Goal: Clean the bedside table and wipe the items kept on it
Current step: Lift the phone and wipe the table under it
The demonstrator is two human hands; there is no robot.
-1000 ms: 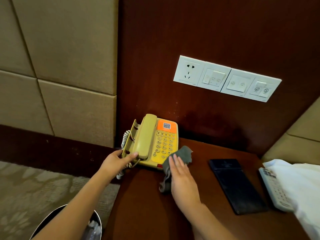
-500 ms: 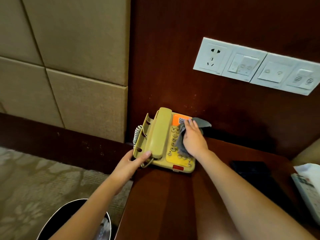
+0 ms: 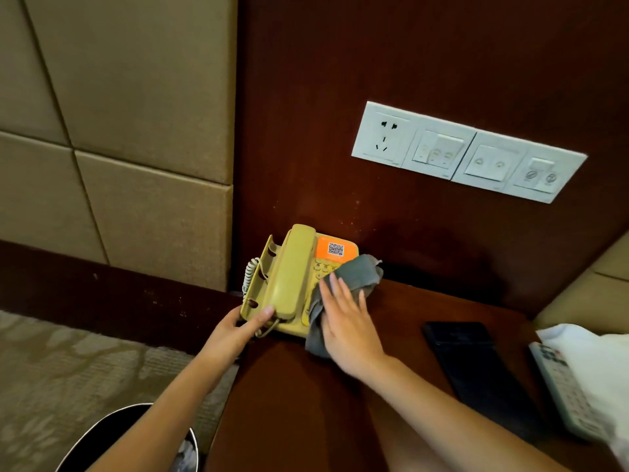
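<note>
A yellow desk telephone [image 3: 289, 281] with an orange label stands at the back left corner of the dark wooden bedside table [image 3: 289, 403]. My left hand [image 3: 235, 330] holds the phone's front left corner, thumb on the handset end. My right hand [image 3: 347, 321] lies flat with straight fingers on a grey cloth [image 3: 357, 274], pressing it onto the phone's keypad. The cloth hides most of the keys and hangs over the phone's front right edge.
A black folder [image 3: 476, 366] lies on the table to the right, with a white remote control [image 3: 561, 386] and white bedding [image 3: 595, 362] beyond it. White wall switches [image 3: 466, 151] sit above. A black waste bin [image 3: 112, 437] stands on the carpet at lower left.
My right hand with the cloth went from the table up to the top of the keypad, then slid back down toward the phone's front edge. The left hand kept its hold.
</note>
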